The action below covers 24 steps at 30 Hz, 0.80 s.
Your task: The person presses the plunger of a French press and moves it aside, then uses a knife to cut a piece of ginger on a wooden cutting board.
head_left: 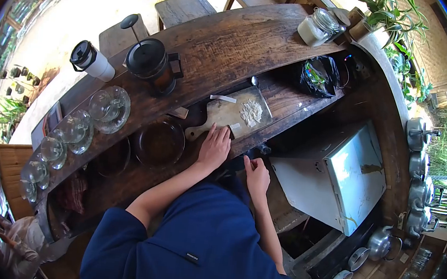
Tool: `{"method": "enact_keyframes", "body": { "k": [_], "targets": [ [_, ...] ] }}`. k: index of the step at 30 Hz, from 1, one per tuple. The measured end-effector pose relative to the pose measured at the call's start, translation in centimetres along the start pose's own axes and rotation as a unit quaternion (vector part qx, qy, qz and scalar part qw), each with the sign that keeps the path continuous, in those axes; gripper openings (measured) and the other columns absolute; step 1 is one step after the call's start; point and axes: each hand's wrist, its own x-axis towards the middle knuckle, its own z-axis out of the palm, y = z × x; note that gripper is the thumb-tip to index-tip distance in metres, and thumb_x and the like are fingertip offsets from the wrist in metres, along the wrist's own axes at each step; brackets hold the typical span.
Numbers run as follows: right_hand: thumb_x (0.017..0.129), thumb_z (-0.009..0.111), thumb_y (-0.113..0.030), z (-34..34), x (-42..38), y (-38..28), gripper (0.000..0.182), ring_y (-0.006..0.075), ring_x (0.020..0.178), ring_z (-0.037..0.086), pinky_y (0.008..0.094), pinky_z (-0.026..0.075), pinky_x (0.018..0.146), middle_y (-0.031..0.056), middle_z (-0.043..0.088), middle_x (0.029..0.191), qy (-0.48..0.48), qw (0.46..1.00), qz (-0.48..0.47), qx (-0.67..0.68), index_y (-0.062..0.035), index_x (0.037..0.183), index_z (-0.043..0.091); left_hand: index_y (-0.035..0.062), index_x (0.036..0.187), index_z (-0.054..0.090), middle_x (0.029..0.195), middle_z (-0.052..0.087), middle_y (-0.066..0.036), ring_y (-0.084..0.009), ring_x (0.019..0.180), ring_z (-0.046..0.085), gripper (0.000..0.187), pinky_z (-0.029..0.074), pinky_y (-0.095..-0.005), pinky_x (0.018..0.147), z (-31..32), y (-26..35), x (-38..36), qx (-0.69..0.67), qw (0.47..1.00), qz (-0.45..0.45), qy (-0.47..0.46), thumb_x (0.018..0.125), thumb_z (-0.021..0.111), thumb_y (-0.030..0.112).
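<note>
My left hand (215, 148) lies with its fingers stretched over the near edge of a wooden cutting board (220, 114), beside the board's handle. A small pale piece (234, 126) sits just past its fingertips. Farther up the board is a loose heap of white, crumbly bits (251, 113), with a white strip (223, 98) near the far left edge. A metal spoon (254, 81) touches or lies close to the board's far corner. Lower and to the right, my right hand (257, 177) is curled closed below the counter edge; whatever its fingers may hold is hidden.
A dark round tray (159, 143) is left of the board, and a black plastic bag (320, 76) right of it. Along the upper counter stand a French press (149, 66), a white tumbler (92, 63), glassware (109, 108) and a jar (317, 29). A white box-shaped appliance (307, 175) stands right.
</note>
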Motion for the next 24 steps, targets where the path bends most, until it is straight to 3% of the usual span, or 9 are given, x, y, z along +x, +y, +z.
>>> {"method": "enact_keyframes", "body": {
  "k": [16,19,24],
  "targets": [
    [0.102,0.072,-0.052,-1.1,-1.2,1.0,0.05,0.0363,0.081,0.075,0.0449,0.055,0.075,0.0159,0.076,0.083,-0.011,0.999,0.018,0.029,-0.0017,0.096,0.071,-0.0066,0.132,0.066,0.132,0.066,-0.017,-0.0293,0.126,0.064,0.04,0.03,-0.0526,0.131,-0.7,-0.4,0.2,-0.042,0.999,-0.008,-0.029,0.108,0.053,0.023],
    [0.102,0.072,-0.052,-1.0,-0.8,0.6,0.051,0.0359,0.08,0.075,0.0443,0.055,0.075,0.0162,0.075,0.082,-0.007,0.999,0.017,0.029,-0.0018,0.096,0.071,-0.0069,0.131,0.067,0.133,0.066,-0.017,-0.0302,0.13,0.061,0.04,0.033,-0.052,0.129,-0.4,-0.6,0.3,0.001,0.999,0.029,-0.014,0.108,0.054,0.022],
    [0.102,0.071,-0.053,-0.2,-0.3,-0.2,0.052,0.0373,0.08,0.074,0.0453,0.055,0.075,0.0175,0.075,0.082,-0.008,1.0,0.011,0.021,-0.0018,0.096,0.07,-0.0075,0.132,0.067,0.136,0.065,-0.017,-0.0315,0.127,0.059,0.04,0.043,-0.0471,0.117,-0.2,-0.7,0.1,-0.029,0.999,0.005,-0.043,0.105,0.057,0.021]
  ]
}}
